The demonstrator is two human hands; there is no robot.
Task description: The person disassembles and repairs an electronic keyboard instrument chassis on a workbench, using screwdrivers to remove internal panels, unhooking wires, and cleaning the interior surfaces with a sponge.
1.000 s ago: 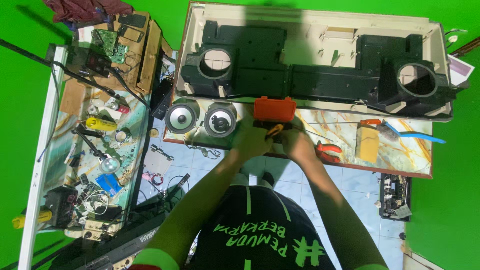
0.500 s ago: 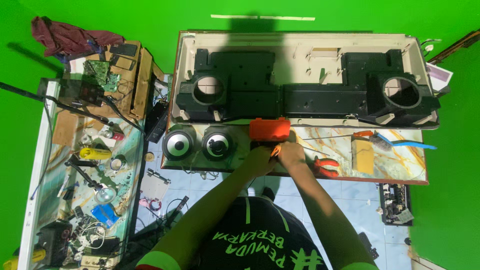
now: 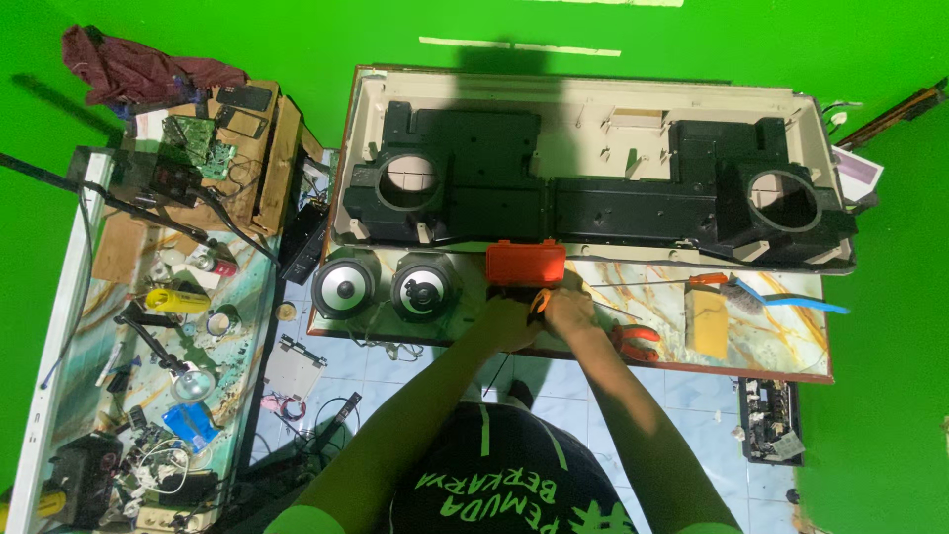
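My two hands meet at the near edge of the marbled worktop [image 3: 652, 297], and most of what they hold is hidden. My left hand [image 3: 509, 321] and my right hand [image 3: 571, 309] are curled close together around a small orange-handled tool [image 3: 539, 302]; only a sliver of orange with a dark streak shows between my knuckles, so I cannot tell what kind of tool it is or where its tip ends. That visible sliver runs roughly away from me, its far end aimed at the orange rectangular plastic case [image 3: 525, 263] lying just beyond my fingers. The case has its long axis across my view, left to right, and it touches or slightly overlaps the front edge of the long cream back panel with black speaker housings [image 3: 593, 178] farther out; which of the two I cannot make out. Both hands are closed in a narrow grip on the tool, fingers tucked under, so the fingertips are out of sight.

Left of my left hand lie two round loudspeakers [image 3: 381, 288] side by side, cones up. Right of my right hand are red-handled pliers [image 3: 638, 341], partly covered by my forearm, then a yellow sponge block [image 3: 706, 318] and a blue-handled brush [image 3: 781, 295]. My chest and shirt cut off the lower view.
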